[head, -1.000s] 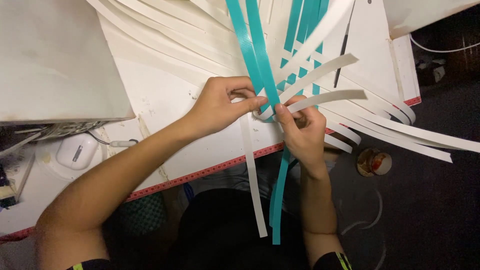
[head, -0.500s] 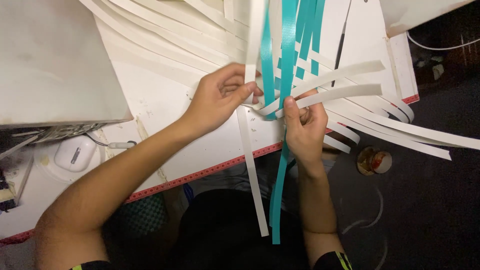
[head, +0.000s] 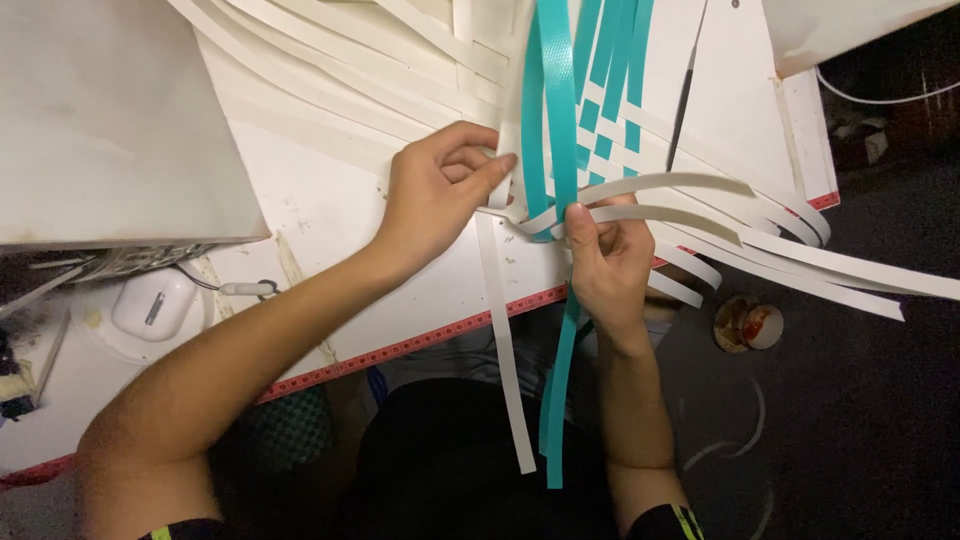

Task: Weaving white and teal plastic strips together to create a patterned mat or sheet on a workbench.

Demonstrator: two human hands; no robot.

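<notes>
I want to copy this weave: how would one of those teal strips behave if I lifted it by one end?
Probably springy yet bendy: the teal strips arc over the white board and droop off its edge. Likely light, since the right hand pins one with fingertips. The glossy face suggests it may slip.

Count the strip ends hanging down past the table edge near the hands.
2: a white strip hanging below the left hand, and a teal strip below the right hand. Others may be hidden.

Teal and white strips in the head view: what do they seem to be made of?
Teal strips: likely plastic strapping, glossy, with a light sheen and faint lengthwise ribbing. White strips: probably matte plastic band or stiff paper; they arc springily without creasing. Both hands, left and right, pinch them at the weave.
</notes>
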